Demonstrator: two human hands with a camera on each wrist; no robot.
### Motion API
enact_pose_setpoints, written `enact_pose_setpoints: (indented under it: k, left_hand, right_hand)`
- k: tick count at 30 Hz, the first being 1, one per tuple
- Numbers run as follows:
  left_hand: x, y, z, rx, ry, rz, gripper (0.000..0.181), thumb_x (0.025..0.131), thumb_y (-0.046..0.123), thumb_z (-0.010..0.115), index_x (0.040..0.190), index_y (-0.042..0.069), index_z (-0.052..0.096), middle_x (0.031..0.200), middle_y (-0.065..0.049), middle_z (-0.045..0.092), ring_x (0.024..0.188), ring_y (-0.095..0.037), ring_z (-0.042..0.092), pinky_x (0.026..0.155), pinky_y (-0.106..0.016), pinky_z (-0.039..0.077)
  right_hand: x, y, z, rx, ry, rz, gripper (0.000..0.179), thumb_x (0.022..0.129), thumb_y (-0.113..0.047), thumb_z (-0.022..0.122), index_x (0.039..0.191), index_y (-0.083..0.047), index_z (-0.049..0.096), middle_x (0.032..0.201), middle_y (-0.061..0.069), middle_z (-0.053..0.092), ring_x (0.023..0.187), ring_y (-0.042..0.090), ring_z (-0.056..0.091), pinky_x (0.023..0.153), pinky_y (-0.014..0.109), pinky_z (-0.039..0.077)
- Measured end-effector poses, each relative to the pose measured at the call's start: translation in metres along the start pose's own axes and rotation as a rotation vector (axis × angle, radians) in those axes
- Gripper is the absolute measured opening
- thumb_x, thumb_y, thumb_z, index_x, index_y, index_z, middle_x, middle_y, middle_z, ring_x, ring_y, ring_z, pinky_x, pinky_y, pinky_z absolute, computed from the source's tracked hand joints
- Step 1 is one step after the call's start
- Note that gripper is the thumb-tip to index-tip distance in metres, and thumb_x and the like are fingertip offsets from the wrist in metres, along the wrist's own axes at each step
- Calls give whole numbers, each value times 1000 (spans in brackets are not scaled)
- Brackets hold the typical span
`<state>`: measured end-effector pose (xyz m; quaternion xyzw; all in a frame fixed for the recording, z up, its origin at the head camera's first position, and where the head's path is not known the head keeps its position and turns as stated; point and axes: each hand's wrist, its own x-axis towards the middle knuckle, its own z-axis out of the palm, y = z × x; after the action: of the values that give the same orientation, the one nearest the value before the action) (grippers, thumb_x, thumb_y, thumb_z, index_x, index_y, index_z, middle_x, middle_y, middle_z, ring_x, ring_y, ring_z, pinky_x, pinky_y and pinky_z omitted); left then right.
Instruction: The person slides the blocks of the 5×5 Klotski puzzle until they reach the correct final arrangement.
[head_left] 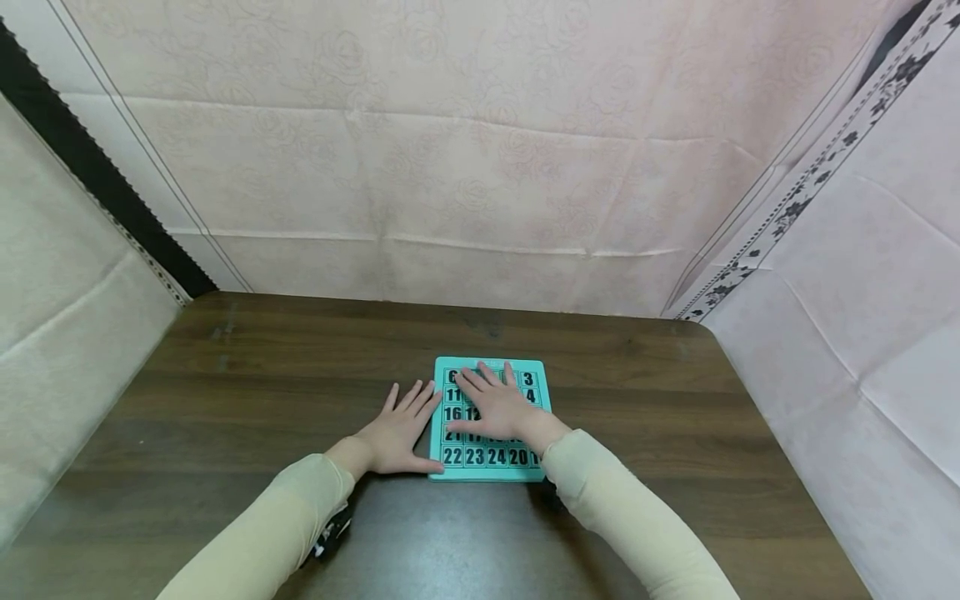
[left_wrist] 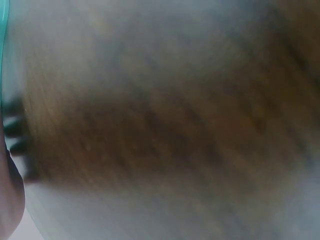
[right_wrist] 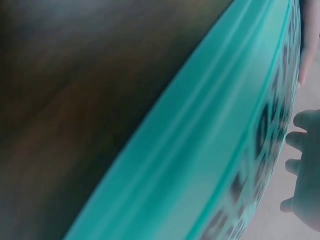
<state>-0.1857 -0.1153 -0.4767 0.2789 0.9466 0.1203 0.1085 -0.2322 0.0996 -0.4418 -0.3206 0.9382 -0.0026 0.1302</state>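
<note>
A teal number sliding puzzle (head_left: 487, 476) lies flat on the wooden table, its white tiles printed with black numbers. Spread across the tiles is my right hand (head_left: 498, 412), fingers straight, covering several numbers in the middle. My left hand (head_left: 397, 435) sits at the puzzle's left edge with fingers spread and the thumb reaching the lower left corner. In the right wrist view the puzzle's side wall (right_wrist: 200, 135) fills the middle, with fingertips (right_wrist: 295, 140) over the tiles. The left wrist view holds mostly blurred table, with part of the left hand (left_wrist: 10, 200) at its edge.
The brown wooden table (head_left: 315, 350) has rounded far corners. Pale patterned cloth (head_left: 450, 192) hangs behind it, and more cloth (head_left: 862, 333) hangs on both sides. A black device (head_left: 330, 533) is strapped under the left wrist.
</note>
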Motion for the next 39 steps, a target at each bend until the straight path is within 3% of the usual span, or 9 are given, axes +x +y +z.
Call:
enact_pose_setpoints:
  k: [15,24,39]
  left_hand:
    - [-1,-1,-2,-3,17,0,109,75,77,48,152,9,10,158,-12,5,146,-32,3,113,-59,0]
    - [0,0,0,-2,16,5,109,75,78,48,152,9,10,158,-12,5,146,-33,3,112,-60,0]
    - [0,0,0,5,3,-2,109,75,78,47,152,9,11,159,-12,5,146,-33,3,112,-60,0]
  right_hand:
    - [-22,36,5,26,33,62,84,86,-71,36,151,-19,20,157,0,18,147,27,6,112,60,-2]
    - [-23,36,8,37,58,49,85,86,-71,36,150,-17,23,157,1,21,146,29,7,112,62,-1]
    - [-16,23,5,8,29,42,83,87,-71,34,151,-20,20,157,-1,18,147,28,6,112,61,1]
